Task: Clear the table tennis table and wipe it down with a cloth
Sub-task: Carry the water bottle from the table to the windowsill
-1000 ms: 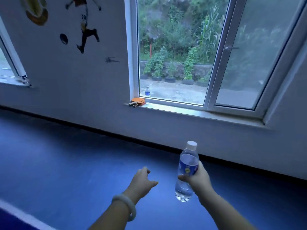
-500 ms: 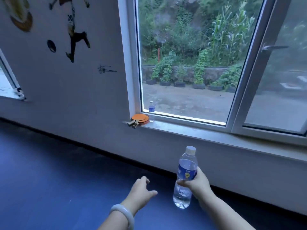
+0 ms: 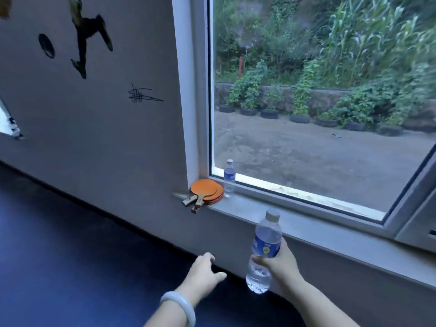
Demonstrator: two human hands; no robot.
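R hand [image 3: 282, 264] grips clear plastic water bottle w/ blue label [image 3: 264, 251], upright, below white window sill [image 3: 295, 223]. L hand [image 3: 203, 273] empty, fingers loosely curled.

A clear plastic water bottle with a white cap and a blue label [image 3: 265, 251] is held nearly upright in mid-air, tilted slightly to the right at the top, just below the white window sill [image 3: 295, 223]. At the sill's left end lies a stack of orange-faced table tennis paddles with pale wooden handles [image 3: 205, 191], handles jutting past the edge, and just beside them a second, smaller clear bottle with a blue label [image 3: 229, 177] stands upright against the glass
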